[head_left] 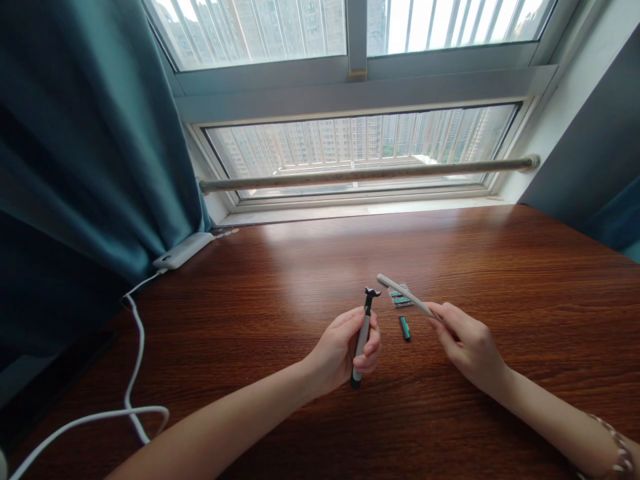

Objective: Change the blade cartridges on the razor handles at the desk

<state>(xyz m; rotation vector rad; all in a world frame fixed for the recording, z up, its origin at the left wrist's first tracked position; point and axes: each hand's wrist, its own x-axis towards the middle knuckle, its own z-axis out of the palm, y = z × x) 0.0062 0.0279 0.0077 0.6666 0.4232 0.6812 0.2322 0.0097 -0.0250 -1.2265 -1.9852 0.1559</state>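
Note:
My left hand (pixel 345 347) is closed round the grey and black handle of a razor (pixel 361 340), its head end pointing up and away from me. In my right hand (pixel 467 343) is a light grey toothbrush (pixel 407 293), pinched near the end of its handle. The bristles face down, close to the razor's head; I cannot tell whether they touch it. Beneath the toothbrush lies a clear pack of green and black razor cartridges (pixel 401 300), partly covered by the brush. A single loose cartridge (pixel 405 328) rests on the table between my hands.
The brown wooden table (pixel 280 267) reaches to the window sill. At the left, a white power strip (pixel 184 251) lies against the blue curtain (pixel 115 133), with a white cable (pixel 135 347) running toward me. A metal rail (pixel 370 175) crosses the window.

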